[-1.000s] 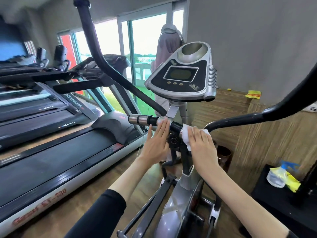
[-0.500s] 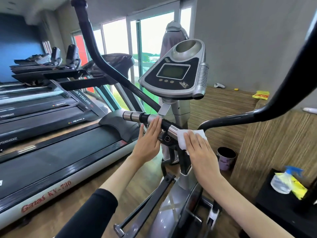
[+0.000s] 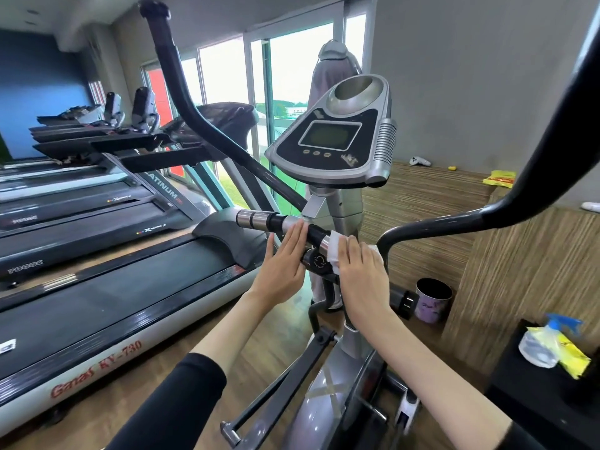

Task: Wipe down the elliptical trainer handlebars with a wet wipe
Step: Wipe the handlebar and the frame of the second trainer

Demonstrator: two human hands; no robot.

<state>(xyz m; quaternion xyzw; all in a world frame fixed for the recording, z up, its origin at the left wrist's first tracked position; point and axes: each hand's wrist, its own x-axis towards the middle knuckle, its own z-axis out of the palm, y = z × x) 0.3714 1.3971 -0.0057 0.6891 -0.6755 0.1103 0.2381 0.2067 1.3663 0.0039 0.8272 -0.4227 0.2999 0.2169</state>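
The elliptical trainer's short fixed handlebar [image 3: 256,219] runs across the middle, chrome and black, under the grey console [image 3: 331,147]. My left hand [image 3: 282,264] rests flat against that bar with straight fingers. Just to the right, my right hand [image 3: 363,277] presses a white wet wipe [image 3: 334,251] onto the bar next to the centre post. The wipe drapes over the bar and most of it is hidden under my palm. Two long black moving handlebars rise at the left [image 3: 181,89] and at the right [image 3: 519,203].
Treadmills [image 3: 97,287] line the left side. A small dark bin [image 3: 433,300] stands on the wooden floor right of the post. A spray bottle with a yellow cloth [image 3: 545,345] sits on a black stand at the lower right. A wood-panelled ledge [image 3: 438,190] lies behind.
The view has shifted a little to the right and closer. Both hands stay on the fixed bar, and the right hand with the wipe has slid slightly along it.
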